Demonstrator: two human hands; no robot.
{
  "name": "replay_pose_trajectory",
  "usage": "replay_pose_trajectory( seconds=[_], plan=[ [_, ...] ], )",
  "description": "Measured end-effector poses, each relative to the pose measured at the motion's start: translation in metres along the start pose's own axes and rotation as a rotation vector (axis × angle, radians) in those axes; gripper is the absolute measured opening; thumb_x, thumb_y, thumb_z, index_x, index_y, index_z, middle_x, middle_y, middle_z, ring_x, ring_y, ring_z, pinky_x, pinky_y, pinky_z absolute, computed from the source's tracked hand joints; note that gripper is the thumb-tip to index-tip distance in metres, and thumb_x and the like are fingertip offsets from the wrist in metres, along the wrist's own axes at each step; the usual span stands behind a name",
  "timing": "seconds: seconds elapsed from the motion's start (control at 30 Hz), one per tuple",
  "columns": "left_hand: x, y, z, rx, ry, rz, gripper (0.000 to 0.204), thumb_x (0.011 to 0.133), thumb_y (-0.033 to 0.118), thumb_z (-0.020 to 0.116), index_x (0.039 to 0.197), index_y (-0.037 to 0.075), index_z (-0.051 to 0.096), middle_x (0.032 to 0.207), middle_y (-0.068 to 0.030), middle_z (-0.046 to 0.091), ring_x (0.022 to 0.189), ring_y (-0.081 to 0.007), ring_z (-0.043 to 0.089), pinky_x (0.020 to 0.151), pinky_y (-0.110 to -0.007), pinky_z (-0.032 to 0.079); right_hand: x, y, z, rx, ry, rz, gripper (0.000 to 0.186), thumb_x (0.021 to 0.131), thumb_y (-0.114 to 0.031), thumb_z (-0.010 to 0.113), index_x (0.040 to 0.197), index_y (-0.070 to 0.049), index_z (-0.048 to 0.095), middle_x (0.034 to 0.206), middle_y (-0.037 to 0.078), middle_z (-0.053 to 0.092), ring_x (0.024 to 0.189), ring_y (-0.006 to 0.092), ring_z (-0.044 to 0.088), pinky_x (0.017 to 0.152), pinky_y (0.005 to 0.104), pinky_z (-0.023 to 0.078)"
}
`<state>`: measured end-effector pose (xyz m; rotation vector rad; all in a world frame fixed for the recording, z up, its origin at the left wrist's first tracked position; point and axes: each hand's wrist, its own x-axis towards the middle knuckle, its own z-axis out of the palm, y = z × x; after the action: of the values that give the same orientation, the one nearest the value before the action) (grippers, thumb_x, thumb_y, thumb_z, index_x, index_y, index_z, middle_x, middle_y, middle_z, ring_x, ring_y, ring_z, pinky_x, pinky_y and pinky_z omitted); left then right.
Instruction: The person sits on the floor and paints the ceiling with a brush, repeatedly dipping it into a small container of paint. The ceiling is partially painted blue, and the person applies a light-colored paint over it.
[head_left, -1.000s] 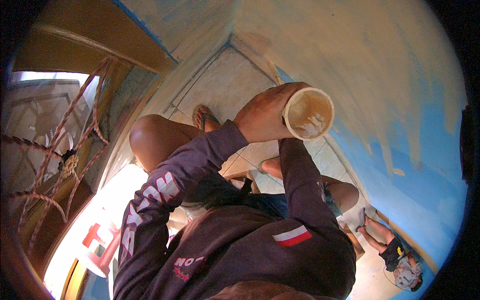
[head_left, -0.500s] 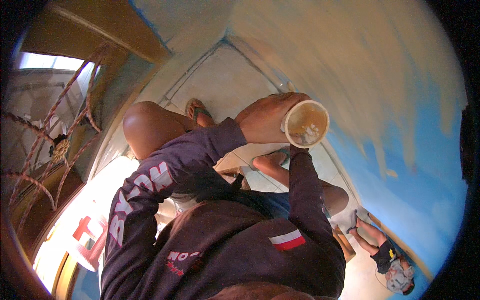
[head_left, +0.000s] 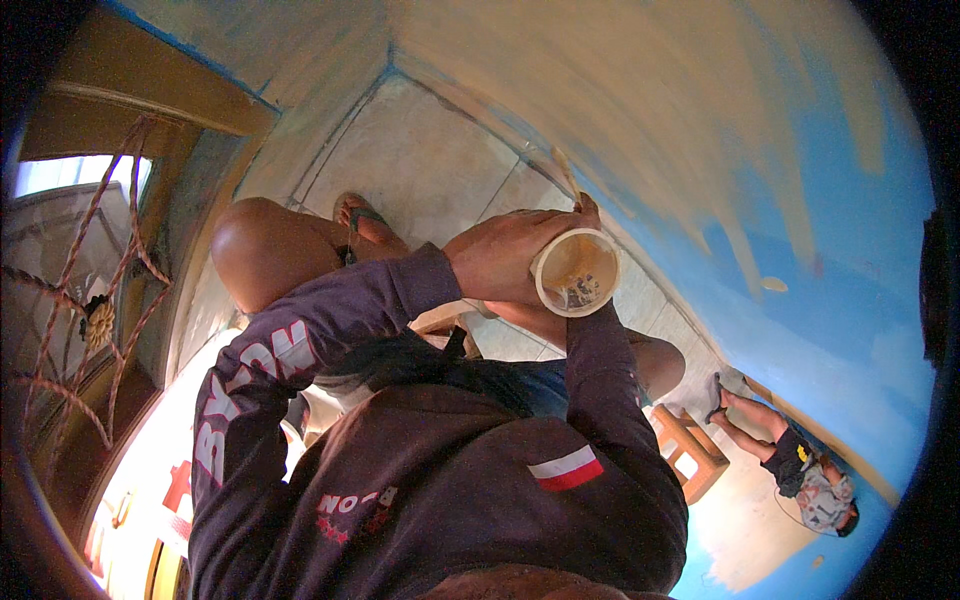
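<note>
My left hand [head_left: 505,252] is closed around the side of a round, pale tub [head_left: 614,262]. Tan residue with darker specks coats the tub's inside, and its opening faces up toward me. My right forearm reaches forward beneath and behind the tub. Of my right hand [head_left: 588,208] only a small part seems to show beyond the rim; its fingers are mostly hidden. A thin tan strip [head_left: 563,168] lies just past that hand, by the foot of the wall; I cannot tell whether it is a stick or paint.
On the right rises a wall [head_left: 800,240] streaked tan over blue. Pale floor tiles [head_left: 420,140] run into the corner. A window frame with twisted cords [head_left: 135,235] stands at left. Behind me at right are a wooden stool [head_left: 700,455] and another person [head_left: 815,490].
The tub and my left hand have shifted left and slightly down in the picture. My view has turned a little, and more of the stool shows.
</note>
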<state>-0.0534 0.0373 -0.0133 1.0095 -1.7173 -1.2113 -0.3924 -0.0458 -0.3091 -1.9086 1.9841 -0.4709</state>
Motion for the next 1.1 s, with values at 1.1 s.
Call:
replay_pose_trajectory(
  seconds=[1.1],
  plan=[
    [0.014, 0.005, -0.081, -0.076, 0.237, 0.035, 0.065, 0.071, 0.025, 0.084, 0.125, 0.005, 0.052, 0.115, -0.0177, 0.063, 0.111, -0.0362, 0.063, 0.092, -0.043, 0.052, 0.095, -0.33, 0.168, 0.23, -0.131, -0.537, 0.032, 0.094, -0.009, 0.055, 0.127, -0.008, 0.057, 0.117, 0.024, 0.064, 0.106, 0.0436, 0.062, 0.089, 0.0509, 0.051]
  ],
)
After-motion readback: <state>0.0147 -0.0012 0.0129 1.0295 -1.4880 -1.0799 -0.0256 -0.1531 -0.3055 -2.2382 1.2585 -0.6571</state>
